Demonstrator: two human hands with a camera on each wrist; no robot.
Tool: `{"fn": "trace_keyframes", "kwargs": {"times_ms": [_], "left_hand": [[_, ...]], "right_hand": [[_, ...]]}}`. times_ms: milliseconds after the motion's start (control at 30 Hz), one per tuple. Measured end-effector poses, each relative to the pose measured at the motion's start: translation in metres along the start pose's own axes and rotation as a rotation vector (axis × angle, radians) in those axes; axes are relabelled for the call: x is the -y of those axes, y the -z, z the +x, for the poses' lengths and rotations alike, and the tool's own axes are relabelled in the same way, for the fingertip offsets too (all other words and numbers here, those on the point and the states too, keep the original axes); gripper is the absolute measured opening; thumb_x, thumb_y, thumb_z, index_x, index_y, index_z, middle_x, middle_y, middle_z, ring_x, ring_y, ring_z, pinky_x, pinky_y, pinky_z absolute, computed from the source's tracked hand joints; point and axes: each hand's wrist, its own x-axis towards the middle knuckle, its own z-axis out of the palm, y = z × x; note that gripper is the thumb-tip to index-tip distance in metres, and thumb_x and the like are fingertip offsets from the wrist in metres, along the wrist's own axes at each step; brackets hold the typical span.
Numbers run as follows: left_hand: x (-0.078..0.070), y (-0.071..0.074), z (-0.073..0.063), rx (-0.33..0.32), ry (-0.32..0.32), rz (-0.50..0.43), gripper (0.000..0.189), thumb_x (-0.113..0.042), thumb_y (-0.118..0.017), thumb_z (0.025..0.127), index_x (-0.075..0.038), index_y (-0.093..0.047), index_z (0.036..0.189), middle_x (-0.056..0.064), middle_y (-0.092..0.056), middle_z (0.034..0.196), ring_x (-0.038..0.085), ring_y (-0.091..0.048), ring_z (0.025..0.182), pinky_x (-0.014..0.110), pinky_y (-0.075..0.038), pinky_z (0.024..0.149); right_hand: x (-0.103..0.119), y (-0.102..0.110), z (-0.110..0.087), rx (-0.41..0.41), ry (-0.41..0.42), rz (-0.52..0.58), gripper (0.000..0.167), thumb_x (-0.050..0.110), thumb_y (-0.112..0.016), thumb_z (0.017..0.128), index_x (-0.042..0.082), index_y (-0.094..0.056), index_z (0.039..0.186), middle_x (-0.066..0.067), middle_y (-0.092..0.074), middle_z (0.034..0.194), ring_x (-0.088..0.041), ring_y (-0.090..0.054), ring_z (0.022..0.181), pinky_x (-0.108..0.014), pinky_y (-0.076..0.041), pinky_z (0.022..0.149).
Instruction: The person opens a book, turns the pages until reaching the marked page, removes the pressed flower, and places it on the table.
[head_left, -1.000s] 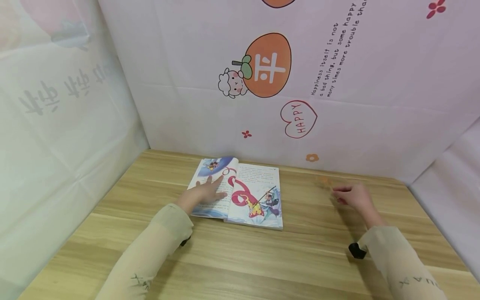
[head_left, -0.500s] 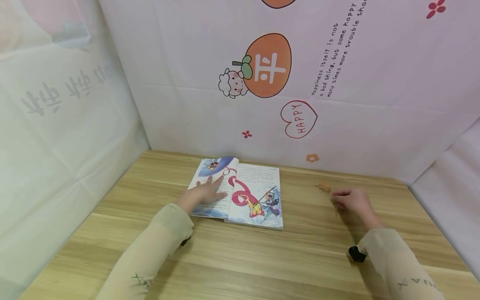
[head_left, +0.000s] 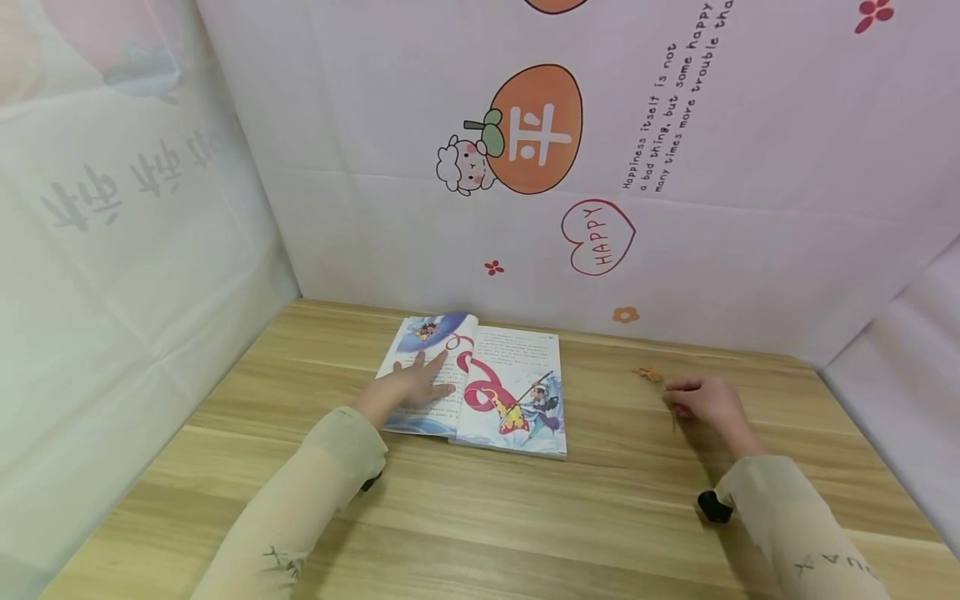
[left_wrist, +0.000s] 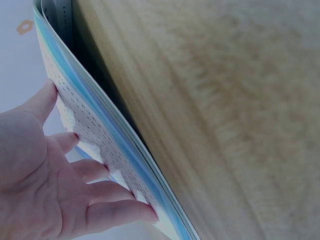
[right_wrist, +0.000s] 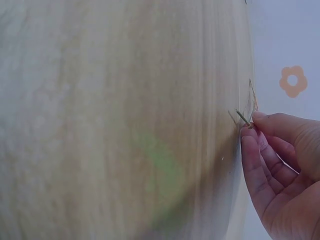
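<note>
An illustrated book [head_left: 513,358] lies spread on the wooden table. My left hand [head_left: 408,387] rests with fingers spread on its left page; in the left wrist view the fingertips of that hand [left_wrist: 55,185] touch the printed page [left_wrist: 87,115]. To the right of the book, my right hand [head_left: 711,402] pinches the thin stem of a small dried orange flower sprig [head_left: 647,374] between thumb and fingers, low over the table. Its orange head points toward the back left. In the right wrist view, a short greenish stem end [right_wrist: 243,118] sticks out past the pinching fingertips.
The wooden table [head_left: 487,525] meets a white printed cloth [head_left: 360,233] at the back, close behind the book. More white cloth [head_left: 150,275] hangs along the left side, and another sheet [head_left: 900,358] at the right. Dark wrist devices [head_left: 714,506] sit by the sleeves.
The orange sprig, blurred by motion one second ago, has come down slightly and is now still in my right hand. My left hand and the book have not moved.
</note>
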Motion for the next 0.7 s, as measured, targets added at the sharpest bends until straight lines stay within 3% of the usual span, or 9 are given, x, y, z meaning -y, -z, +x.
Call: {"fn": "trace_keyframes", "kwargs": {"times_ms": [433,700], "left_hand": [[0.0011,-0.0016,0.0002,-0.018,0.004,0.0,0.077,-0.042,-0.047,0.109,-0.01,-0.006,0.166,0.025,-0.009,0.168,0.039,0.0,0.155,0.063,0.003,0.121],[0.0027,-0.0019,0.0004,-0.088,0.011,-0.003,0.081,-0.046,-0.054,0.105,-0.009,-0.015,0.165,0.023,-0.017,0.167,0.039,-0.009,0.155,0.062,-0.005,0.122]], "right_hand": [[0.0031,0.002,-0.0016,0.015,-0.01,0.046,0.033,0.009,-0.07,0.096,-0.019,-0.068,0.112,-0.003,-0.074,0.077,-0.006,-0.066,0.063,-0.023,-0.057,0.059],[0.0086,0.0017,-0.0046,0.021,-0.009,0.029,0.033,0.009,-0.066,0.098,-0.02,-0.065,0.115,-0.005,-0.073,0.076,-0.01,-0.066,0.064,-0.026,-0.058,0.059]]}}
